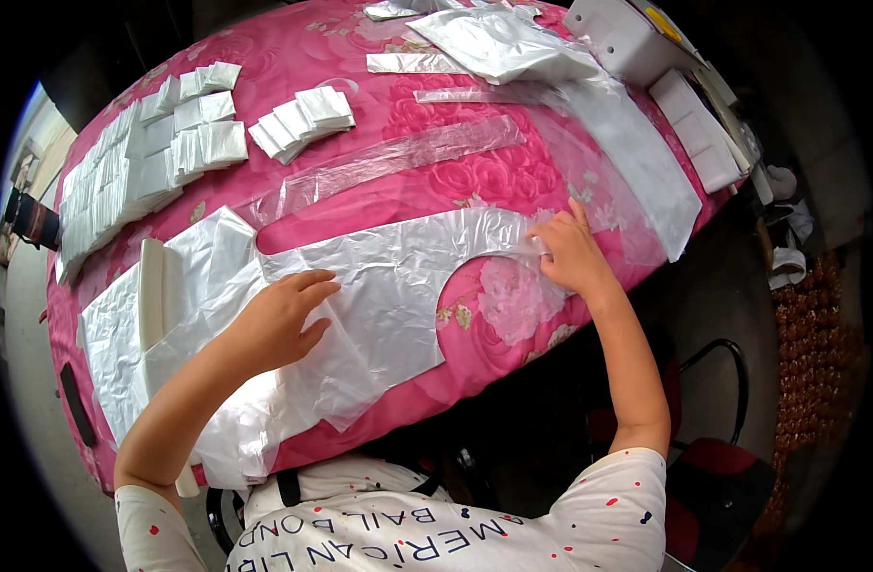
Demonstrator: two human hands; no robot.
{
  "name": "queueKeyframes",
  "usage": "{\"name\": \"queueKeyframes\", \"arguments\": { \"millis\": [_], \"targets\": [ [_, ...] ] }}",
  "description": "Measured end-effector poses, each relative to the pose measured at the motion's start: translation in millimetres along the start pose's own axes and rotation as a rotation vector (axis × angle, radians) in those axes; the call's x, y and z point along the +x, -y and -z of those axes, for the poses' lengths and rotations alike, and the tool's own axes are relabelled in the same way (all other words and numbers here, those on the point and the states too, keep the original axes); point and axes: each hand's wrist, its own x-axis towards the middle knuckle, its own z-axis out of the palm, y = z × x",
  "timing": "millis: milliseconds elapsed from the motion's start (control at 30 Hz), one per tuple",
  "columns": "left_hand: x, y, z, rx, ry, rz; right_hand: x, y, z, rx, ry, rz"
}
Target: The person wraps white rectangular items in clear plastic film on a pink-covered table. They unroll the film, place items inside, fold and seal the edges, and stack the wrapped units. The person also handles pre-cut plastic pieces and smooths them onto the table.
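Observation:
A thin white plastic apron (369, 286) lies spread over the table in front of me, wrinkled, with a rounded cut-out on its near right side. My left hand (286, 319) rests over its middle, fingers apart, holding nothing. At the far end of the narrow strap, my right hand (568, 250) pinches the plastic between thumb and forefinger, while its outer fingers stick out. Left of my left hand, a long cream-coloured bar (151, 296) lies on more layers of the white plastic.
Rows of folded white plastic packets (122, 181) cover the far left, with a smaller stack (303, 124) beside them. Clear strips (408, 157) lie beyond the apron. A plastic pile (503, 43) and white boxes (694, 129) occupy the far right. A chair (718, 477) stands right of me.

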Motion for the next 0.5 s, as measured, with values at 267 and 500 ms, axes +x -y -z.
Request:
{"name": "queueKeyframes", "arguments": {
  "millis": [267,500],
  "targets": [
    [26.8,27.9,-14.4,0.053,-0.135,0.078,-25.8,26.0,11.4,0.035,0.033,0.055],
    [77.4,30.1,-17.2,0.208,-0.087,0.235,35.5,47.1,16.8,0.266,-0.107,-0.207]
  ]
}}
